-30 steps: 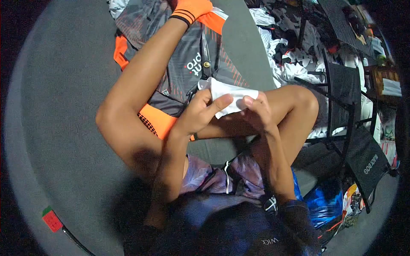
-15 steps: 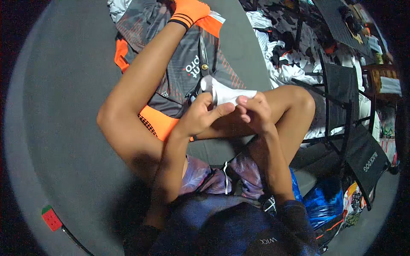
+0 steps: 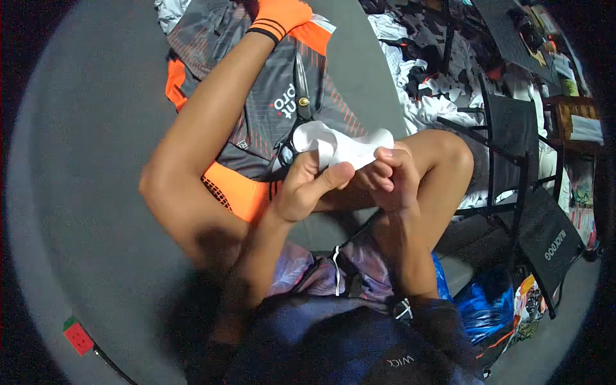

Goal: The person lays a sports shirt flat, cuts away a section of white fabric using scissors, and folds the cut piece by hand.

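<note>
A white strip [image 3: 350,151], perhaps cloth, is stretched and curled between my two hands above my lap. My left hand [image 3: 305,186] is closed around its near left part, thumb lying along the lower edge. The fingers of my right hand [image 3: 394,173] pinch the right end. Just beyond the strip, a pair of scissors [image 3: 303,101] with dark handles and a brass pivot rests on a dark grey jersey [image 3: 263,83] with white lettering and orange panels. The scissors' handles are partly hidden behind the strip and my left hand.
I sit on a grey floor [image 3: 96,179], legs bent, with an orange sock [image 3: 282,13] on one foot. Folding chairs [image 3: 545,244] and piled clothes [image 3: 430,109] stand at the right. A red power socket block [image 3: 78,338] with a cable lies at lower left; a blue bag [image 3: 484,305], lower right.
The white strip has turned and bunched up, its left end now forming a wider loop. My right hand has tilted more upright. The view has shifted slightly.
</note>
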{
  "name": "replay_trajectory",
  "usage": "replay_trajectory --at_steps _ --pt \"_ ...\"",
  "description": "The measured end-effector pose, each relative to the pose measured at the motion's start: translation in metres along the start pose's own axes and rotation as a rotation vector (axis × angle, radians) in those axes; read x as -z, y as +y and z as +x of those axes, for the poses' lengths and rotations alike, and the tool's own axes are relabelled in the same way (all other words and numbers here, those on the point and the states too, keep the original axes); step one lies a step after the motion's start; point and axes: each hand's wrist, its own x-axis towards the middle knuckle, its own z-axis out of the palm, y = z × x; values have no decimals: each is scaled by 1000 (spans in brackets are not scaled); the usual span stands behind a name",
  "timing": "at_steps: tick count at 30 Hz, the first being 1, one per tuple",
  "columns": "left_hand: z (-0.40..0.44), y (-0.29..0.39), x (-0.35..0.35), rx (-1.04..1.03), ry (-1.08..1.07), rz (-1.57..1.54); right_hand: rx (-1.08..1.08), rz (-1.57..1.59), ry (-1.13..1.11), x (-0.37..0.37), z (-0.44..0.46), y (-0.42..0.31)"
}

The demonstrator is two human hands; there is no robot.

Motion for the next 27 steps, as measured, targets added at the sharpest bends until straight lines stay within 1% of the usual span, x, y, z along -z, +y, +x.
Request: replay_trajectory --at_steps 3,4,5,8,11,13,16,17,19,20,21,22,23,24,25,26,27 --pt "2 -6 5 -2 23 -20 -51 -249 52 6 -3 5" --pt "5 -7 5 -3 24 -35 -47 -250 52 6 -3 5" --pt "6 -6 4 -4 20 -35 -21 -314 37 6 -4 4" --pt "8 -1 5 -55 -2 172 30 -436 2 3 -3 3" --pt "6 0 6 -30 13 248 64 -596 -6 -6 -1 1" --pt "7 5 2 -18 21 284 65 -567 -8 0 -2 5" --pt "9 17 -9 38 102 206 72 -509 -19 10 -5 10" --pt "11 16 -10 37 103 207 93 -541 -73 14 -7 12" --pt "16 10 -8 89 245 -24 132 -602 -186 18 -9 11" --pt "18 7 -5 113 315 -140 131 -601 -190 19 -9 8" --pt "19 5 2 112 317 -138 -26 -726 -316 17 -9 1" --pt "20 3 9 76 296 -56 -185 -848 -441 17 -9 -7" --pt "20 1 16 40 272 24 -183 -848 -441 22 -10 -16" --pt "20 2 17 3 247 105 -228 -972 -504 28 -10 -26" --pt "20 3 17 1 248 107 -274 -1097 -568 30 -8 -33" --pt "20 5 16 -41 192 32 -273 -1097 -573 30 -5 -36" --pt "19 8 14 -80 135 -45 -142 -940 -416 26 -3 -39"
